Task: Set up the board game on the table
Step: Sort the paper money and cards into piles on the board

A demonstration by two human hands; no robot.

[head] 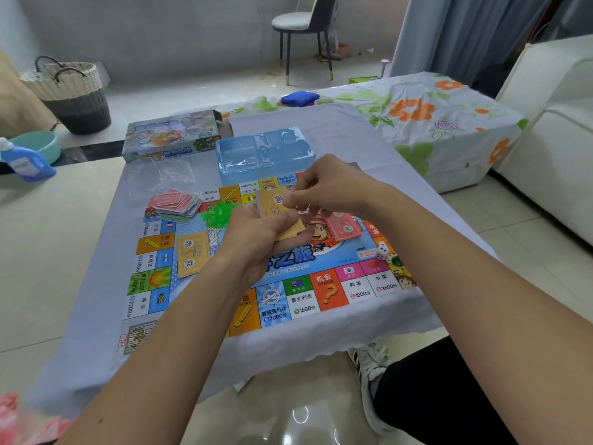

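Note:
The game board (pixel 308 300) lies flat on a low table under a pale cloth (pixel 96 316). My left hand (pixel 256 239) grips a stack of orange cards (pixel 277 207) above the board's middle. My right hand (pixel 324 187) pinches the top orange card at its upper edge. On the board lie another orange card pile (pixel 192 258), a red card pile (pixel 345 227), a heap of red-backed cards (pixel 175 203), green plastic pieces (pixel 218 215) and a white die (pixel 382 252).
The blue plastic tray insert (pixel 264 155) and the game box (pixel 173 134) stand at the table's far side, with clear wrapping (pixel 160 175) beside them. A flowered covered table (pixel 433 120) stands to the right, a sofa (pixel 552 139) beyond. My shoe (pixel 369 361) is under the table edge.

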